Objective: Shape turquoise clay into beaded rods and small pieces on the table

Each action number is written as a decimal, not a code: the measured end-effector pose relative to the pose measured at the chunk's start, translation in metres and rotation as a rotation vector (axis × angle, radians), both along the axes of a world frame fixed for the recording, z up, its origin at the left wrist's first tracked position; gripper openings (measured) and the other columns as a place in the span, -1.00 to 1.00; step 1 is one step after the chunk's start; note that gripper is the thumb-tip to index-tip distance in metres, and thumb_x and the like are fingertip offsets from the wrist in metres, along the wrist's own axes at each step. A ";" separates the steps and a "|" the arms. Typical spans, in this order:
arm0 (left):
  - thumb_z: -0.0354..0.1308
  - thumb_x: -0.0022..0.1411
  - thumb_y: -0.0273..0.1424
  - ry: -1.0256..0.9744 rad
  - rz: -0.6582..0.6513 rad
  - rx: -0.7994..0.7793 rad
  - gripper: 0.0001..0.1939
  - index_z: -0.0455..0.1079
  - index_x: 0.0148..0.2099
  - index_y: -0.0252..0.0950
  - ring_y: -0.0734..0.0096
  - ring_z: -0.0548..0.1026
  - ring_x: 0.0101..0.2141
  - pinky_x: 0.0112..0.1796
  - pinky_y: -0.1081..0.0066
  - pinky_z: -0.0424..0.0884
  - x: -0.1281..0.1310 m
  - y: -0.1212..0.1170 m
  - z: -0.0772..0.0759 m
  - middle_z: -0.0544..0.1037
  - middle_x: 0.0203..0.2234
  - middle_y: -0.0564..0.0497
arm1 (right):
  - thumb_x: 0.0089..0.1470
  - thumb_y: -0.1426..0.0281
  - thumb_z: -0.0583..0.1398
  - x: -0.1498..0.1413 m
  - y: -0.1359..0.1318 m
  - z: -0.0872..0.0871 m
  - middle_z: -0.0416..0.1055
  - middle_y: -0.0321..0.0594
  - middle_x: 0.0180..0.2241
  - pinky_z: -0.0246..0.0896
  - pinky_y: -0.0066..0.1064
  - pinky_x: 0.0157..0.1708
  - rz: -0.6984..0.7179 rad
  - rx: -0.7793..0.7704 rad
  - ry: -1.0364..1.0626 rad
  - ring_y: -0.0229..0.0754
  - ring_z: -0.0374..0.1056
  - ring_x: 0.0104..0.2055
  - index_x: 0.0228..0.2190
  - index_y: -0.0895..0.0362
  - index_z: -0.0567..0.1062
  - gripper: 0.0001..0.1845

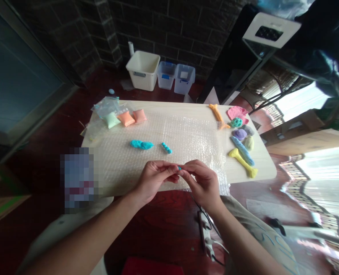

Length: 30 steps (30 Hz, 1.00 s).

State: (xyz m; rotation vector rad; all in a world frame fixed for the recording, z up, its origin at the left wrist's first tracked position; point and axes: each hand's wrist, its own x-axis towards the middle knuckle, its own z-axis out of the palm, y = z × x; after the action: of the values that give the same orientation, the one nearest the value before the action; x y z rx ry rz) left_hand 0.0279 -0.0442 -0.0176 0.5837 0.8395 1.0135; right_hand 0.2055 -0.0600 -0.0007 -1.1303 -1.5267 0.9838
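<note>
Between the fingertips of both hands is a small piece of blue modelling clay (179, 168), partly covered by the fingers. My left hand (158, 177) pinches it from the left, and my right hand (200, 181) pinches it from the right, above the table's near edge. Just beyond the hands, a short row of small blue clay balls (166, 148) lies on the bubble wrap (192, 137). To its left rests a larger blue clay lump (141, 144), twisted in the middle and pointed at its right end.
Packets of clay (126, 118) lie at the table's back left. Along the right side are an orange bone shape (216, 114), a yellow bone shape (242, 162), a blue roll (243, 151) and several other clay pieces. Bins (143, 70) stand behind; a power strip (206, 233) is below.
</note>
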 end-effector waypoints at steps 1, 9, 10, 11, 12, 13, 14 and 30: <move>0.58 0.02 -0.24 -0.023 -0.022 -0.017 -0.72 0.69 -0.29 -0.31 0.41 0.61 -0.48 -0.39 0.41 0.57 0.001 -0.001 0.000 0.71 -0.46 -0.06 | 0.22 0.37 0.38 0.002 -0.001 0.002 0.59 -0.14 -0.23 0.43 -0.20 -0.25 0.010 0.010 -0.028 -0.07 0.51 -0.25 -0.08 -0.10 0.72 -0.77; 0.57 0.04 -0.22 -0.021 -0.072 -0.036 -0.67 0.71 -0.22 -0.34 0.46 0.59 -0.44 -0.30 0.42 0.53 -0.001 -0.002 -0.004 0.71 -0.39 -0.09 | 0.22 0.40 0.38 0.009 0.007 0.004 0.56 -0.17 -0.32 0.42 -0.25 -0.30 0.085 0.056 -0.189 -0.09 0.50 -0.29 -0.11 -0.10 0.74 -0.78; 0.58 0.02 -0.23 -0.031 -0.074 -0.044 -0.66 0.71 -0.21 -0.33 0.46 0.59 -0.42 -0.28 0.42 0.54 -0.001 -0.002 -0.003 0.72 -0.37 -0.10 | 0.22 0.40 0.38 0.008 0.009 0.003 0.55 -0.17 -0.32 0.42 -0.26 -0.30 0.079 0.056 -0.179 -0.09 0.50 -0.30 -0.14 -0.09 0.75 -0.80; 0.59 0.01 -0.24 -0.045 -0.069 -0.055 -0.67 0.71 -0.22 -0.34 0.45 0.59 -0.40 -0.26 0.42 0.54 -0.002 -0.001 -0.003 0.72 -0.35 -0.10 | 0.22 0.40 0.38 0.006 0.010 0.002 0.55 -0.17 -0.33 0.42 -0.26 -0.31 0.076 0.061 -0.171 -0.10 0.50 -0.30 -0.16 -0.08 0.75 -0.82; 0.59 0.00 -0.25 -0.061 -0.056 -0.068 -0.68 0.71 -0.23 -0.34 0.44 0.60 -0.38 -0.24 0.41 0.55 -0.002 0.000 -0.002 0.72 -0.35 -0.10 | 0.22 0.40 0.38 0.005 0.012 0.001 0.55 -0.18 -0.33 0.43 -0.27 -0.30 0.075 0.069 -0.167 -0.11 0.50 -0.30 -0.16 -0.07 0.75 -0.83; 0.59 0.01 -0.26 -0.078 -0.043 -0.080 -0.69 0.70 -0.25 -0.34 0.43 0.61 -0.35 -0.22 0.40 0.56 -0.003 0.001 -0.002 0.72 -0.34 -0.09 | 0.23 0.41 0.38 0.004 0.013 0.001 0.55 -0.18 -0.32 0.44 -0.28 -0.30 0.073 0.083 -0.164 -0.12 0.51 -0.29 -0.15 -0.06 0.74 -0.82; 0.58 0.01 -0.26 -0.093 -0.031 -0.091 -0.70 0.70 -0.26 -0.34 0.41 0.62 -0.34 -0.19 0.37 0.57 -0.002 0.002 -0.002 0.71 -0.35 -0.09 | 0.23 0.41 0.38 0.003 0.014 0.001 0.55 -0.18 -0.31 0.45 -0.29 -0.29 0.074 0.103 -0.163 -0.14 0.51 -0.30 -0.11 -0.05 0.73 -0.80; 0.57 0.04 -0.33 -0.125 0.048 -0.065 -0.70 0.70 -0.16 -0.31 0.36 0.69 -0.33 -0.22 0.38 0.63 -0.002 0.004 0.002 0.75 -0.33 -0.11 | 0.30 0.48 0.29 -0.004 0.013 0.007 0.61 -0.13 -0.17 0.51 -0.34 -0.22 0.070 0.218 -0.337 -0.17 0.57 -0.20 0.07 0.06 0.64 -0.66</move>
State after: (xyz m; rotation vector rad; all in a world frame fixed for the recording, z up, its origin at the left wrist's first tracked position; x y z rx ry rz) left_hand 0.0260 -0.0406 -0.0158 0.4423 0.7758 1.0520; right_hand 0.2017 -0.0474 0.0058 -1.1311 -1.9037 0.6734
